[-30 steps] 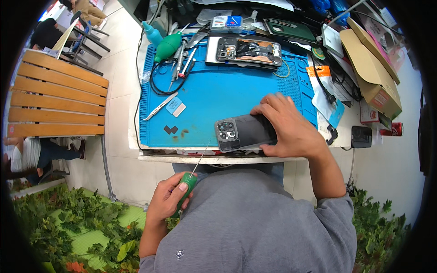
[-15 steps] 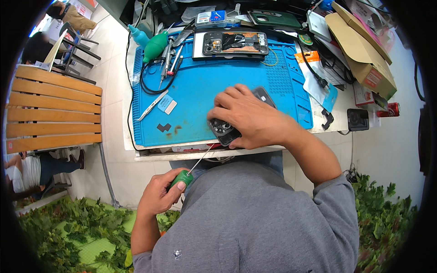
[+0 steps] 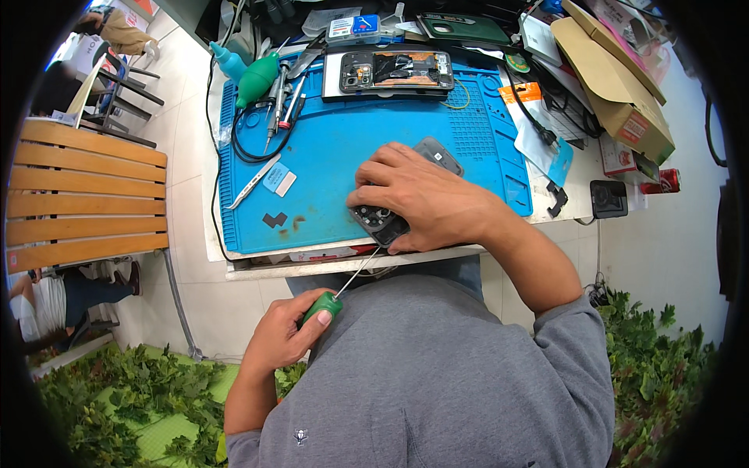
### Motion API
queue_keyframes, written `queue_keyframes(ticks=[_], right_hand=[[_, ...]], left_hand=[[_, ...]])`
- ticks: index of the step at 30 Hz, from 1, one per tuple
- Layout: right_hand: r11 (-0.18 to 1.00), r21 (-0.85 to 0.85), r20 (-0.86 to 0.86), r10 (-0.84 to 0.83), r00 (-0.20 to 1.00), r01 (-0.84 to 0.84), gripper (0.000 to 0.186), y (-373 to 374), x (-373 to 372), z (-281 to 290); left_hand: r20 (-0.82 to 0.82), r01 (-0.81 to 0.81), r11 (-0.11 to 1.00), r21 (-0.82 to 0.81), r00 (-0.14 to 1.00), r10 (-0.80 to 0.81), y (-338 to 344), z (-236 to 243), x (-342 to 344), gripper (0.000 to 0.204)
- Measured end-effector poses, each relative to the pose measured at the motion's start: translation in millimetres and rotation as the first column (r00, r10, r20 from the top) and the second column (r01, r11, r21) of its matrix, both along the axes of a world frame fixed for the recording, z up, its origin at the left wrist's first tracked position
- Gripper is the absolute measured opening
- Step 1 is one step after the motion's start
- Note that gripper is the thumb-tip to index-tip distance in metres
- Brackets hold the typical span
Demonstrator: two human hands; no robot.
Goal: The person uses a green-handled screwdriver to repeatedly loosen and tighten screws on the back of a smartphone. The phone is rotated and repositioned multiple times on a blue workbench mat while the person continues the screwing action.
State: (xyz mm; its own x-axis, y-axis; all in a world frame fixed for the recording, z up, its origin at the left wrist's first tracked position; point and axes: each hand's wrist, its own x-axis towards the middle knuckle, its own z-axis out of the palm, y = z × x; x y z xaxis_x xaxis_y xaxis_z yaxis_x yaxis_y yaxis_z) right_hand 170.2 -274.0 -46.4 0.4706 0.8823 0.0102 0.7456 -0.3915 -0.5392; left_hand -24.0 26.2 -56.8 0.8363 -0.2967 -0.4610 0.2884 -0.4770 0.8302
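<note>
My right hand [image 3: 425, 195] is closed over a dark smartphone [image 3: 438, 153], pressing it at a slant against the blue work mat [image 3: 312, 183] by the bench's front edge. The phone's camera end shows beyond the fingers; its middle is covered by the hand. Below the bench edge, my left hand [image 3: 285, 327] grips the green handle of a screwdriver [image 3: 324, 306]. Its thin shaft slopes up and right, and the tip is at the phone's near corner. Whether it touches the phone is too small to tell.
An opened phone [image 3: 398, 72] lies on a box at the mat's back. Left of it are a green air blower [image 3: 257, 80] and several tools. Tweezers [image 3: 256, 182] and small black pieces [image 3: 275, 220] lie nearer. A cardboard box [image 3: 612, 93] and a red can [image 3: 663, 182] stand right.
The screwdriver has moved slightly right and up, its tip closer in at the phone's near corner. The whole view has shifted a little; both grips stay the same.
</note>
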Motion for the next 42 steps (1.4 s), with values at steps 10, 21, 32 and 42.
queue_keyframes(ticks=[10,21,32,42], right_hand=[[0.999,0.042,-0.011,0.005,1.000,-0.004,0.085,-2,1,-5],[0.999,0.044,-0.022,-0.011,1.000,0.012,0.083,-2,0,-6],[1.000,0.023,-0.020,-0.007,1.000,0.007,0.074,0,2,-5],[0.999,0.033,-0.028,-0.013,1.000,0.014,0.074,-1,2,-7]], left_hand=[[-0.011,-0.044,0.998,-0.047,0.999,0.044,-1,-2,4,0.040],[-0.106,-0.062,0.998,-0.025,0.993,0.059,1,10,6,0.037],[-0.037,-0.061,0.998,-0.026,0.998,0.060,-1,10,5,0.039],[-0.117,-0.052,0.999,0.013,0.992,0.054,-1,14,6,0.039]])
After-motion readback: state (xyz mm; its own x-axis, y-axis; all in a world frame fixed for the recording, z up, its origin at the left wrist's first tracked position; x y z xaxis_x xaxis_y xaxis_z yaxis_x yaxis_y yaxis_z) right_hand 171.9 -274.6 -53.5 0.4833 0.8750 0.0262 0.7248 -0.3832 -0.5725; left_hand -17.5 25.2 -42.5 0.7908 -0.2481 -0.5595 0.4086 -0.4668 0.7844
